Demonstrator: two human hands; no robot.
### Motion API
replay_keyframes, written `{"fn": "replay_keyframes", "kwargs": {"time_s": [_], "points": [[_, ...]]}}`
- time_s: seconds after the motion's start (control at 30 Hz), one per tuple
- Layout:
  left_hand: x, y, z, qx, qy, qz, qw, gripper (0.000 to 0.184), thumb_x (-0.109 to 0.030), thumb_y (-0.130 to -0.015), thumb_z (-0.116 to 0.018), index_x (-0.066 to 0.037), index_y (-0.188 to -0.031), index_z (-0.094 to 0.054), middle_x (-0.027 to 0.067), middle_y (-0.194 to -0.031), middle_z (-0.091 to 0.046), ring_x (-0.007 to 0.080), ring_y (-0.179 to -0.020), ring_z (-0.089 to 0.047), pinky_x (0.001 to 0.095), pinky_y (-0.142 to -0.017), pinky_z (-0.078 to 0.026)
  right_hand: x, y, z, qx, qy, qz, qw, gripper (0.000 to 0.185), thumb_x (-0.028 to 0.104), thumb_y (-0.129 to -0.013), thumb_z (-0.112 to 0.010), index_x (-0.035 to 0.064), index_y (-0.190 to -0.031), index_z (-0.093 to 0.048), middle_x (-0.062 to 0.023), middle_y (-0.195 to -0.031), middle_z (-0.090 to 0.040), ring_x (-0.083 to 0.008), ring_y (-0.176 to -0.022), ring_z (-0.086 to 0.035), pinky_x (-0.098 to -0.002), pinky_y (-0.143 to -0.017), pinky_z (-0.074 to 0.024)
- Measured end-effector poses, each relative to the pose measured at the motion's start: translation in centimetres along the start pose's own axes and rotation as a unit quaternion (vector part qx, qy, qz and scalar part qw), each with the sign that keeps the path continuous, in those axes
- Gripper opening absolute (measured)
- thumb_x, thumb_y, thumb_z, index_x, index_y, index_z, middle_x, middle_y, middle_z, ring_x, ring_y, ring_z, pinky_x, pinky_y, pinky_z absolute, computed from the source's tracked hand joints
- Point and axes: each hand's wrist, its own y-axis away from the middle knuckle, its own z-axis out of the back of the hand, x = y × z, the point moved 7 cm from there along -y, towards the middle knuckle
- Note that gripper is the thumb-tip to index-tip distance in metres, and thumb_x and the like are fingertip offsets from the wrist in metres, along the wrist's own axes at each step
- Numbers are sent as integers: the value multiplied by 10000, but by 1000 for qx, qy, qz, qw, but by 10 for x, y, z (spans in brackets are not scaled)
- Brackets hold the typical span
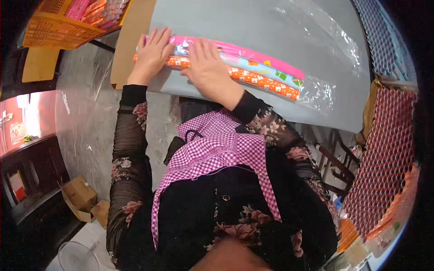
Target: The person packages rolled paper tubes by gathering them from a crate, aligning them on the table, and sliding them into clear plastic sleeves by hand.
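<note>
Three long patterned rolls, which look like wrapping paper, lie side by side on the grey table (pixel 253 22). The far one is a pink roll (pixel 266 60), the middle a light blue roll (pixel 244 62), the near one an orange roll (pixel 266 83) with white dots. Clear plastic film (pixel 318 97) covers them and sticks out past their right ends. My left hand (pixel 153 55) rests flat across their left ends, fingers stretched. Also flat, my right hand (pixel 208 70) presses on the rolls a little further right, fingers pointing away from me.
More clear film (pixel 334 36) lies at the table's far right. An orange crate (pixel 58 29) with packed rolls stands at the upper left. Stacked rolls (pixel 384 153) line the right side, with blue ones (pixel 377 36) above. A cardboard box (pixel 79 194) sits at lower left.
</note>
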Motion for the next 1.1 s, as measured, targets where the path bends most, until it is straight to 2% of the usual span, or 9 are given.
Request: {"fn": "replay_keyframes", "kwargs": {"time_s": [0.07,0.2,0.37,0.63,0.83,1.0,1.1], "points": [[0,-2,0,3,-17,-4,1000,511,-386,-986,-447,-99,-1408,-468,92,-1491,-436,331,-1401,-358,559,-1122,-230,10,-11,-8,4,-38,31,999,737,394,-839,-665,-148,-1297,-468,-312,-1354,-472,-444,-1308,-413,-516,-1118,-292],[6,-1,-7,-8,-42,-31,999,483,-354,-995,-422,-106,-1406,-473,73,-1476,-456,314,-1404,-357,559,-1120,-233,22,-24,-25,-1,55,42,998,776,444,-840,-646,-151,-1306,-467,-314,-1370,-463,-444,-1320,-407,-523,-1118,-287],[1,1,0,-25,20,-3,999,475,-352,-1003,-403,-111,-1406,-478,63,-1469,-464,294,-1401,-365,540,-1131,-223,7,-16,-23,10,74,28,997,778,451,-834,-650,-149,-1297,-476,-329,-1359,-467,-454,-1311,-415,-526,-1110,-299],[9,2,-9,-36,12,-4,999,497,-386,-1006,-393,-127,-1425,-460,65,-1468,-466,290,-1410,-348,533,-1143,-201,-49,39,41,25,54,-26,998,837,481,-782,-695,-135,-1297,-462,-308,-1347,-483,-445,-1303,-425,-520,-1106,-309],[10,1,-10,-24,6,5,1000,512,-400,-1009,-387,-133,-1442,-442,57,-1485,-452,280,-1423,-335,535,-1145,-196,-98,93,87,38,137,-60,988,969,570,-688,-724,-93,-1333,-436,-261,-1349,-489,-416,-1280,-442,-496,-1094,-338],[14,1,-13,-18,10,-2,1000,510,-406,-1012,-384,-143,-1445,-441,53,-1494,-442,276,-1428,-329,532,-1146,-194,-129,122,117,42,142,-83,986,987,570,-651,-736,-82,-1328,-434,-241,-1345,-487,-397,-1263,-455,-494,-1070,-351],[13,-1,-12,-10,22,12,1000,505,-403,-1008,-397,-143,-1437,-451,55,-1495,-441,277,-1426,-331,531,-1150,-190,-144,135,125,63,148,-85,983,1008,561,-649,-750,-44,-1378,-403,-240,-1365,-468,-400,-1263,-455,-489,-1046,-363]]}}
